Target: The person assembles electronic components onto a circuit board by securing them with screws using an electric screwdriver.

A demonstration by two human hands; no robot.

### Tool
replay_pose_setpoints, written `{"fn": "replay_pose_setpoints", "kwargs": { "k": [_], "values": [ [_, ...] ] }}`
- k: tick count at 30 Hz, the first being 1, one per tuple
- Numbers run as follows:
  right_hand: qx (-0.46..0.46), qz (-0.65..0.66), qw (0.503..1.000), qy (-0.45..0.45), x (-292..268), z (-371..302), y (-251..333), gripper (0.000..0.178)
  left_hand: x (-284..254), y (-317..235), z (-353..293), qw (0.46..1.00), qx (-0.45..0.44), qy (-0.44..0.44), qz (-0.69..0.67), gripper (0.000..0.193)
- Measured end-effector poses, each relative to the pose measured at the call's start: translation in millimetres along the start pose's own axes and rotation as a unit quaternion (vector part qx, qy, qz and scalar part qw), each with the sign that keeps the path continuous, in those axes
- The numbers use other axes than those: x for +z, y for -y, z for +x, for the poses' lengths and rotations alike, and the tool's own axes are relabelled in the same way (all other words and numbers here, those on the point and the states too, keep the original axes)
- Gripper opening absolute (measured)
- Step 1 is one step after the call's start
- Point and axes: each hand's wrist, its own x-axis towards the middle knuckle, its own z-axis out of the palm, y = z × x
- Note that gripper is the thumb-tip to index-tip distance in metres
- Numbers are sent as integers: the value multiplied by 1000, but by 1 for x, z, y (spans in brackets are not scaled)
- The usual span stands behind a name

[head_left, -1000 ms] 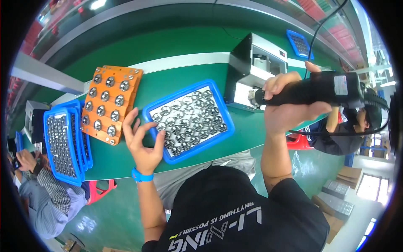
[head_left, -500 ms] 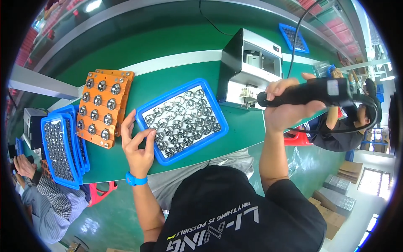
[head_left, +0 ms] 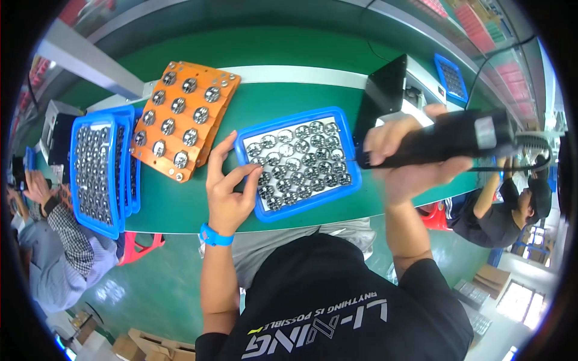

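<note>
Label (head_left: 484, 131) on black tool (head_left: 444, 143) in right hand (head_left: 412, 179); white lettering (head_left: 323, 328) on shirt (head_left: 415, 316).

Green floor (head_left: 162, 292); red stool (head_left: 129, 248) left; window (head_left: 522, 304), probably, lower right.

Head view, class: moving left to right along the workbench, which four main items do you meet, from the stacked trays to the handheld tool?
Stack of blue trays → orange plate → single blue tray → black handheld tool.
</note>
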Motion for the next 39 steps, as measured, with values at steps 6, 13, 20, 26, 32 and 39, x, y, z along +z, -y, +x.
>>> {"fn": "replay_pose_setpoints", "kwargs": {
  "k": [6, 13, 20, 26, 32, 39],
  "values": [
    [24, 10, 998, 55, 68, -32, -73, 94, -3, 3, -3, 1000, -2, -19, 16, 10],
    [53, -58, 995, 57, 81, -32, -99, 89, -6, 5, -4, 1000, 0, -26, 3, 14],
    [55, -85, 993, 58, 83, -32, -107, 88, -8, 5, -3, 1000, -10, -23, -8, 13],
    [83, -49, 992, 85, 81, -29, -115, 85, -9, 5, -2, 1000, -10, -19, -4, 13],
    [82, -20, 993, 81, 85, -30, -119, 75, -8, 4, -2, 1000, -3, -22, 1, 14],
    [64, -33, 994, 76, 85, -23, -109, 82, -1, 1, -1, 999, 21, -24, 19, 10]
  ]
}}
